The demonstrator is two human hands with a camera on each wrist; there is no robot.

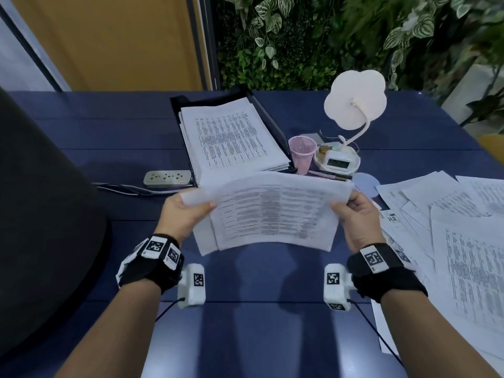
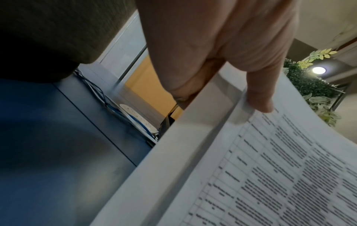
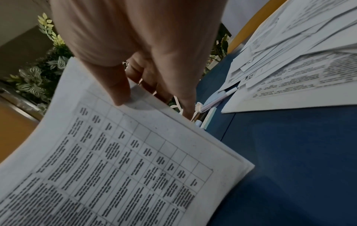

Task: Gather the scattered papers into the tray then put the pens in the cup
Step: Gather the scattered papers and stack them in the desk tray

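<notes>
Counter of dark blue carries loose papers at right, then the black tray already stacked. A held sheaf hangs before it, left hand and right hand each pinching an edge. Pink cup stands beside the tray.

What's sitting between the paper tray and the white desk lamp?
The pink mesh cup stands between the tray and lamp, seen in the head view.

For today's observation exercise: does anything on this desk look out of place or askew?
Yes. Loose papers sprawl overlapping at crooked angles on the table's right side, outside the tray. A pen lies half-tucked under them, not in the pink cup.
</notes>
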